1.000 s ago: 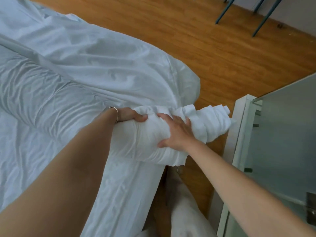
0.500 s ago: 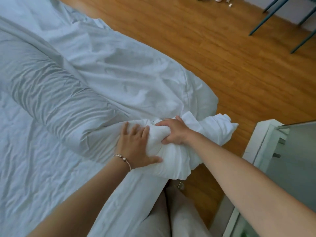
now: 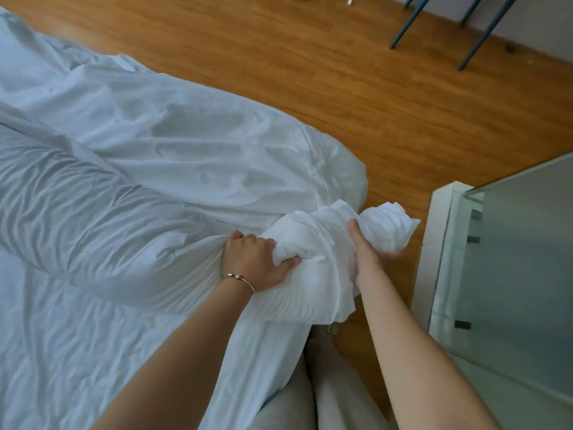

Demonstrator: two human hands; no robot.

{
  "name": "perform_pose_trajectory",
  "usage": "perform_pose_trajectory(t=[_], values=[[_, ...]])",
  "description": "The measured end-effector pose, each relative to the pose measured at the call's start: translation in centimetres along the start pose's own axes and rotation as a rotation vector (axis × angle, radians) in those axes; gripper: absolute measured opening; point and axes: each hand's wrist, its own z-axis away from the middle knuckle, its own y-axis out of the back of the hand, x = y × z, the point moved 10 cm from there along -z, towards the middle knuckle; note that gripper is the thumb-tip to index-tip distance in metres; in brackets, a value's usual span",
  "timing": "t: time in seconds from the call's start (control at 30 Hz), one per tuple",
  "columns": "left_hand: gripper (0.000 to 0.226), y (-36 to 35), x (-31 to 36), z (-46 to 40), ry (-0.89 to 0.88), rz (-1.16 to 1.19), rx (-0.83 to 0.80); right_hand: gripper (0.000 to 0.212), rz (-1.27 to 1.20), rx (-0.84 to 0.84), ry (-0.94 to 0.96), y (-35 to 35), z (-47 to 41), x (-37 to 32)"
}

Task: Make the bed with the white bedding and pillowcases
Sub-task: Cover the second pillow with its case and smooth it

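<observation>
At the bed's near corner, I hold a bunched roll of white bedding (image 3: 310,240). My left hand (image 3: 257,262), a bangle (image 3: 238,279) on its wrist, grips the roll's near end, fingers curled over the top and thumb tucked into a fold. My right hand (image 3: 361,249) wraps the roll's middle from the right; only the thumb and the hand's edge show, the fingers hidden behind the cloth and blurred. The roll's far end (image 3: 387,225) sticks out past that hand, over the wood floor (image 3: 341,88). The rest of the bedding spreads wrinkled across the bed (image 3: 93,212) to the left. A white cabinet (image 3: 440,243) stands just right of the roll; blue legs (image 3: 480,35) rise at the far wall.
</observation>
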Motion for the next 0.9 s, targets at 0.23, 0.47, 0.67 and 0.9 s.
perform_pose_trajectory(t=[0.23,0.47,0.67,0.9], values=[[0.063,0.3,-0.2,0.4,-0.036,0.049,0.005,0.067,0.049,-0.206,0.575,-1.3,5.9,-6.2],[0.061,1.8,-3.0,0.8,0.046,0.088,0.035,0.068,0.706,-0.827,0.992,-14.9,14.4,-11.0],[0.051,3.0,-4.4,0.8,0.115,0.173,0.245,0.040,1.270,-0.953,0.946,-23.8,12.5,-10.0],[0.043,5.6,-5.9,-2.7,0.175,0.149,0.352,0.027,1.570,-1.077,0.938,-29.9,10.2,-9.4]])
